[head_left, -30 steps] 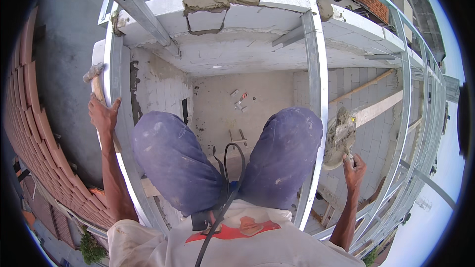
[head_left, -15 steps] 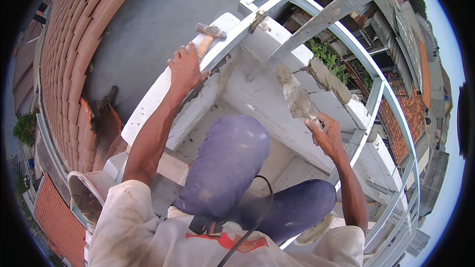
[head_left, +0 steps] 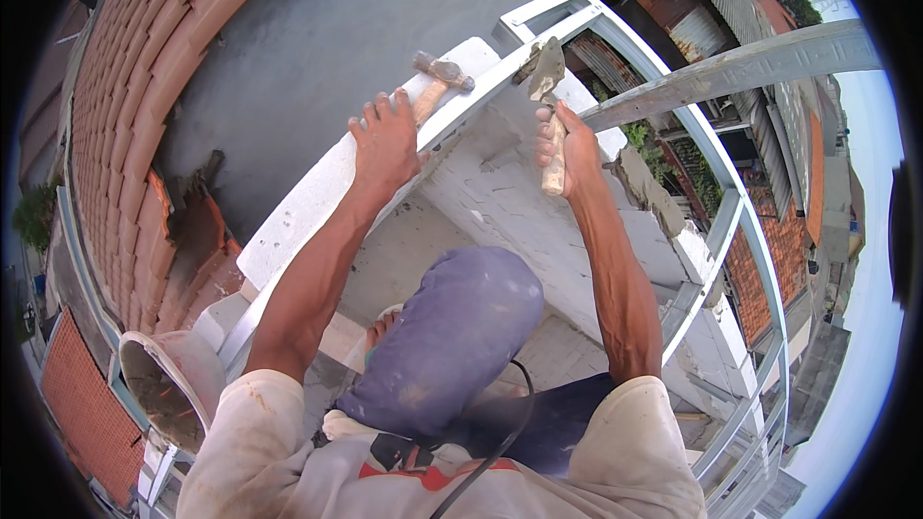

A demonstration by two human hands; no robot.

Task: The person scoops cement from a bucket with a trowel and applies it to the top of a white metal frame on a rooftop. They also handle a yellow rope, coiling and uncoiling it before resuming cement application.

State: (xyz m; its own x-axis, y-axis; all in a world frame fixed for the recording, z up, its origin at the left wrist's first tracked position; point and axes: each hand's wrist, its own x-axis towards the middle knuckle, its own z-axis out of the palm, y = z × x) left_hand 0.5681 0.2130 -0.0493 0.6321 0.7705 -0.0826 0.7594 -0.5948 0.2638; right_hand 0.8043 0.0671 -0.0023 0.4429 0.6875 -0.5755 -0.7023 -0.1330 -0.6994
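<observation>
My right hand (head_left: 572,149) is closed around the wooden handle of a trowel (head_left: 547,69). Grey mortar coats its blade, which points away from me at the far corner of the wall, by a lump of mortar (head_left: 525,65). My left hand (head_left: 386,142) lies with fingers spread over the top of a white block wall (head_left: 310,207), by a metal channel along its inner edge. Just beyond those fingers a hammer (head_left: 443,71) rests on the block, its wooden handle pointing back toward my hand without being gripped.
A curved metal frame (head_left: 716,159) runs along the right, with a long metal bar (head_left: 740,75) crossing it. Rough mortar (head_left: 646,194) tops the right wall. A bucket (head_left: 197,365) stands at lower left. Roof tiles (head_left: 159,86) slope at the left; rooftops lie far below at right.
My right hand has carried the trowel up and left to the far wall corner, turning its blade away from me. My left hand stays on the block; the view has shifted slightly.
</observation>
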